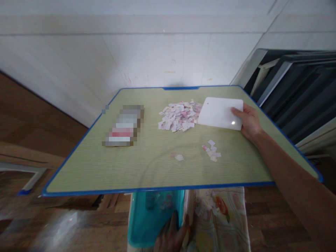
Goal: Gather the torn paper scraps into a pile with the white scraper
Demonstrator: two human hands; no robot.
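Note:
My right hand (pixel 250 122) grips a flat white plastic scraper (pixel 220 113) by its right edge, thumb on top. The scraper's left edge touches a heap of small white and pinkish paper scraps (pixel 180 117) on the green table. Nearer me lie a loose cluster of scraps (pixel 212 151) and a few stray ones (pixel 179 157). Below the table's front edge, my left hand (pixel 169 238) is closed at the right rim of a teal tray (pixel 141 231). Dim light and blur obscure its fingers. More scraps show inside the tray.
A blurred-out rectangular object (pixel 124 126) lies on the left of the blue-edged table (pixel 105 178). Patterned cloth (pixel 217 231) with scraps on it hangs beside the tray. Dark panels (pixel 301 80) lean at the right. A white wall (pixel 168 56) stands behind.

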